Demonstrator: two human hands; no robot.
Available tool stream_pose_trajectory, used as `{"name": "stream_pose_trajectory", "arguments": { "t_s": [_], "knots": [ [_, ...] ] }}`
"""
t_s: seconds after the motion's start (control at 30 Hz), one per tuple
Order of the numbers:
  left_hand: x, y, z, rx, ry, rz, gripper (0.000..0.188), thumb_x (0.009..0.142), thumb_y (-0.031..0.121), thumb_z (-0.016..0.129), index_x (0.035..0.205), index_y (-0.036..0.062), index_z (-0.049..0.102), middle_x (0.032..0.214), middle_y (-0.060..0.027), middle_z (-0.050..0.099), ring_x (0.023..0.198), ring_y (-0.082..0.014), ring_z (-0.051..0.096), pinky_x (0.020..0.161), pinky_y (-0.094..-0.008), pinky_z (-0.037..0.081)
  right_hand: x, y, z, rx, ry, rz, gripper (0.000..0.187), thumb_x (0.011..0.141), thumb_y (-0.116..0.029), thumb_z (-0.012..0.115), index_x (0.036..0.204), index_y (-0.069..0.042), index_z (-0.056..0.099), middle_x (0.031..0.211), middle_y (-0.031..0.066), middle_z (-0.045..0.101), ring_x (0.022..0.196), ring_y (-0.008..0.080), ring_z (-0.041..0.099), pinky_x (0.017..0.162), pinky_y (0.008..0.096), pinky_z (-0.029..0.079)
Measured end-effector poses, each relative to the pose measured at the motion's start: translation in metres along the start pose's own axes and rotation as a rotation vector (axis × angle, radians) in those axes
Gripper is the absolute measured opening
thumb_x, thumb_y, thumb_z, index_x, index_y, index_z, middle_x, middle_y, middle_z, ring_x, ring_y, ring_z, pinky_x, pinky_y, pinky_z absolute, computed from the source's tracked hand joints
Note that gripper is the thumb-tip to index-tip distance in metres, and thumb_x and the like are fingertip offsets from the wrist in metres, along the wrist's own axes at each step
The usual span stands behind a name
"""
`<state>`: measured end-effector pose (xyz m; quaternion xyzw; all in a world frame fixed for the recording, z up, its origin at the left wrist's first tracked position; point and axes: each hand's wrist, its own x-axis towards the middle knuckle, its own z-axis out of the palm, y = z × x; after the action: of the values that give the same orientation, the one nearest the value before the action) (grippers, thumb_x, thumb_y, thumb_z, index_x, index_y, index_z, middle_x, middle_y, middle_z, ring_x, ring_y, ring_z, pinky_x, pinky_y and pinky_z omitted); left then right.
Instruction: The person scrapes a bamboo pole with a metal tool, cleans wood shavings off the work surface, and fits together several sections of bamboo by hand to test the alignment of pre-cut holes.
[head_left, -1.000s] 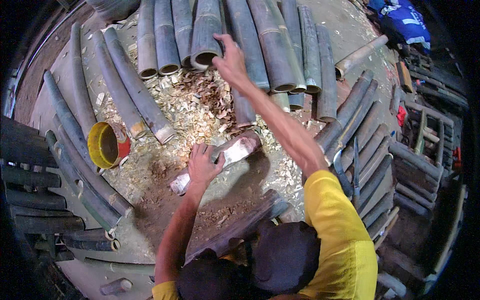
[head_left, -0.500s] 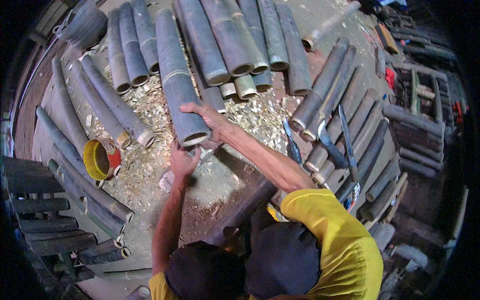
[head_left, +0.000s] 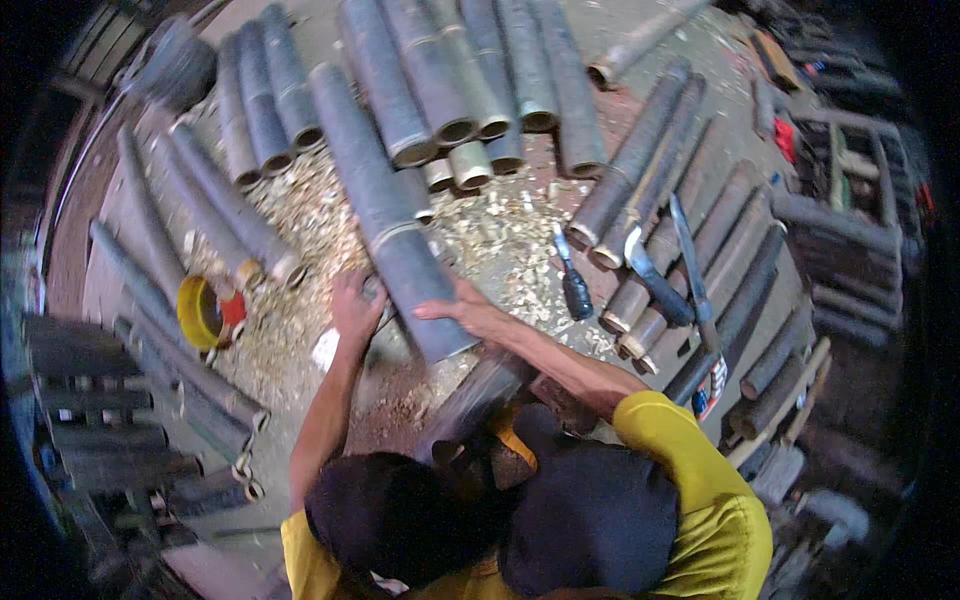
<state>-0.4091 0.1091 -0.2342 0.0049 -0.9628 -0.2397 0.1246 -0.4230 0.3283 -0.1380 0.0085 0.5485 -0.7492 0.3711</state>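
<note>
A long, thick grey-blue bamboo tube (head_left: pixel 400 240) lies slanted in front of me, its near end close to my lap. My right hand (head_left: pixel 468 310) grips this tube near its lower end, thumb across the top and the other fingers out of sight around the far side. To the left of the tube, my left hand (head_left: pixel 355 303) is curled, with a small greyish thing at its fingers that I cannot make out. A whitish block (head_left: pixel 325 349) sits just below that hand. Beneath the tube's near end is another dark bamboo piece (head_left: pixel 478 398), blurred.
Bamboo tubes (head_left: pixel 515 70) lie in rows at the back, left and right. Pale wood chips (head_left: pixel 310 215) cover the floor. At right are a chisel-like tool (head_left: pixel 573 285), a curved blade (head_left: pixel 650 270) and a long blade (head_left: pixel 690 255). A yellow ring-shaped container (head_left: pixel 199 312) stands at left.
The tube has come down and toward me, its near end swinging right and its open mouth turning out of view. My left hand has left the tube's end and moved up beside it.
</note>
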Motion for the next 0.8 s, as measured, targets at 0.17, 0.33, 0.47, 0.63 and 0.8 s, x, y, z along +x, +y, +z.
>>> {"name": "stream_pose_trajectory", "arguments": {
  "t_s": [0.17,0.33,0.47,0.63,0.8],
  "knots": [
    [0.005,0.007,-0.007,-0.043,-0.115,-0.068,0.03,0.072,0.023,0.063,0.091,0.0006,0.062,0.09,-0.0175,0.057,0.093,-0.0332,0.051,0.082,-0.0398,0.042,-0.034,0.006,-0.01,0.087,-0.025,-0.017,0.09,0.065,-0.02,0.078,0.134,0.006,0.026,0.122,0.0158,0.047,0.113,0.0223,0.046,0.097,0.0336,0.037],
    [0.004,0.009,-0.009,-0.009,-0.09,-0.053,0.027,0.075,0.026,0.063,0.088,0.0023,0.063,0.086,-0.0151,0.057,0.089,-0.031,0.052,0.079,-0.0386,0.043,-0.075,-0.007,-0.006,0.03,-0.006,-0.077,0.09,0.062,-0.019,0.077,0.134,0.006,0.029,0.124,0.0167,0.046,0.116,0.0241,0.043,0.099,0.0335,0.033],
    [-0.002,0.005,-0.012,-0.011,-0.069,-0.072,0.025,0.076,0.026,0.062,0.089,0.0046,0.064,0.088,-0.0147,0.058,0.091,-0.0295,0.053,0.08,-0.0377,0.044,-0.091,-0.028,-0.015,-0.042,0.064,-0.141,0.093,0.058,-0.027,0.077,0.133,0.006,0.033,0.123,0.018,0.048,0.115,0.0254,0.046,0.099,0.0326,0.032],
    [0.002,0.015,-0.004,-0.088,-0.077,-0.102,0.027,0.074,0.027,0.064,0.086,0.0033,0.063,0.09,-0.0153,0.058,0.091,-0.0318,0.052,0.082,-0.0395,0.042,-0.097,-0.057,-0.06,-0.338,0.316,-0.254,0.094,0.058,-0.023,0.079,0.133,0.008,0.031,0.119,0.0169,0.052,0.109,0.023,0.05,0.096,0.033,0.036],
    [0.004,0.012,-0.008,-0.093,-0.047,-0.069,0.024,0.075,0.026,0.064,0.083,0.0032,0.062,0.085,-0.0152,0.057,0.086,-0.0323,0.051,0.079,-0.04,0.042,-0.074,-0.083,-0.115,-0.391,0.538,-0.298,0.085,0.059,-0.026,0.08,0.126,0.007,0.039,0.108,0.016,0.059,0.094,0.0228,0.058,0.084,0.0324,0.045]
  ]
}}
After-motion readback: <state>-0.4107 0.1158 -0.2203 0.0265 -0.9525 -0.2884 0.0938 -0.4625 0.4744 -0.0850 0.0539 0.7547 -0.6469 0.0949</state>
